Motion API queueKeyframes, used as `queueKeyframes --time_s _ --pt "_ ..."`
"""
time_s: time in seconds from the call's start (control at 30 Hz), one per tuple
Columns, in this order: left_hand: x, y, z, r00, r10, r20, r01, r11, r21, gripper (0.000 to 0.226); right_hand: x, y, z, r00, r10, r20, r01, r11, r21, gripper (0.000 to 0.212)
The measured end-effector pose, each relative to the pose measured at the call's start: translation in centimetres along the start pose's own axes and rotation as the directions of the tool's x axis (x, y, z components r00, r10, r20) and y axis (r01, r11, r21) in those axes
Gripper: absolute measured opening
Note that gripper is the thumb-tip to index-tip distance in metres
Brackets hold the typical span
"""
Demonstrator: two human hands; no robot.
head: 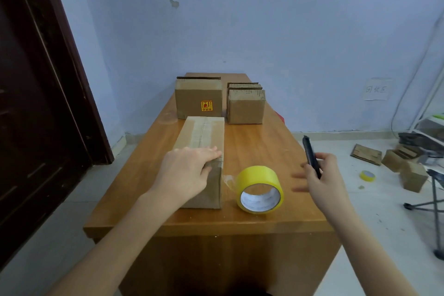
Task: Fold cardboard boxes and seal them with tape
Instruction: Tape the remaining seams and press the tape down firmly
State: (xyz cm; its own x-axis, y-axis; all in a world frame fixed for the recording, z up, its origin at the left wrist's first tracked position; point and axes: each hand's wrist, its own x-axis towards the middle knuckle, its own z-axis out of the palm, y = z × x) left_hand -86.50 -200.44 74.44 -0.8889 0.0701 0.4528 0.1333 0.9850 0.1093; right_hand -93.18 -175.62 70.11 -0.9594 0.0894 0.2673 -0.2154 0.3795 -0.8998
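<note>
A long cardboard box (204, 134) lies lengthwise on the wooden table (264, 151), with clear tape running along its top seam. My left hand (189, 170) rests flat on the box's near end, fingers straight and the thumb down its right side. A yellow tape roll (259, 187) stands on the table just right of the box, and a strip of clear tape stretches from it to the box's near corner. My right hand (322, 175) hovers right of the roll and holds a dark utility knife (311, 155) upright; its other fingers are blurred.
Two folded boxes stand at the table's far end, one with a yellow sticker (198, 97) and a smaller one (246, 106). On the floor at right lie several cardboard pieces (403, 163), a small yellow tape roll (367, 175) and a folding chair leg (432, 204). A dark door (36, 103) stands at left.
</note>
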Motion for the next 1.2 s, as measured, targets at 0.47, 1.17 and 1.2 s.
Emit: queueKeyframes --time_s 0.47,1.17,1.2 --pt "-0.2 0.0 0.0 1.000 0.008 -0.011 -0.008 1.000 0.011 0.041 1.3 7.2 3.7 0.974 0.185 0.134 -0.015 0.638 -0.770 0.024" --pt "0.0 0.7 0.0 0.999 -0.015 -0.028 0.017 0.996 0.093 0.041 1.7 -8.0 7.5 0.678 0.046 0.733 0.570 0.596 -0.565 0.038" --pt "0.0 0.8 -0.1 0.999 -0.009 -0.038 0.012 0.996 0.088 0.043 1.6 -7.9 7.4 0.675 0.057 0.736 0.566 0.600 -0.566 0.038"
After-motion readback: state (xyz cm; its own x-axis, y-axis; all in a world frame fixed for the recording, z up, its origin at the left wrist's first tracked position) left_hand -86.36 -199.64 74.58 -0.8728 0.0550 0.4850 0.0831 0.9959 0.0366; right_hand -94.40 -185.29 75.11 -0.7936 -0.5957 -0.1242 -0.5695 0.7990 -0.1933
